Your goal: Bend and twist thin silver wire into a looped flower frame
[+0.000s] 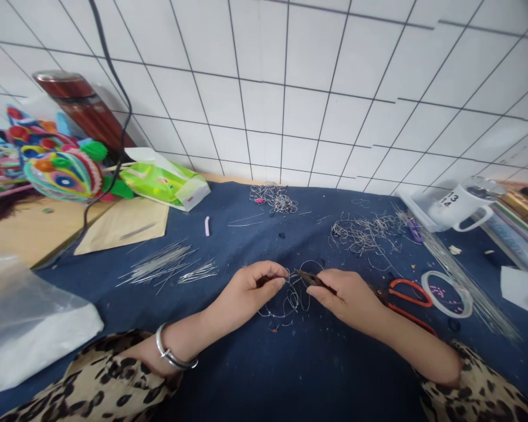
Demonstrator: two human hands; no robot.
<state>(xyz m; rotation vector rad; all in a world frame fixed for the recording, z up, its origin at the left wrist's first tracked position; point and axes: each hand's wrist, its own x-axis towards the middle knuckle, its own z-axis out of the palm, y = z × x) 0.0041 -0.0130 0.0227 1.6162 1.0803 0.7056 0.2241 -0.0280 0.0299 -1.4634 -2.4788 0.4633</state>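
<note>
My left hand (257,285) is closed, thumb and forefinger pinching a thin silvery wire (293,298). Loose loops of that wire hang below the fingers, over the dark blue cloth (286,369). Wrapped in my right hand (349,298) is a pair of dark pliers (308,278). Their narrow jaws point left, close to my left fingertips; the handles are mostly hidden by the palm. Whether the jaws touch the wire I cannot tell. Scissors (410,293) with orange-red handles lie beside my right wrist, partly covered by the forearm.
Tangled wire (365,232) lies at right, with another wire tangle (275,198) near the wall. Straight wire pieces (158,266) are spread at left. A round clear dish (425,287) holds pink beads. A white mug (464,205), green packet (162,181) and plastic bag (35,334) surround the area.
</note>
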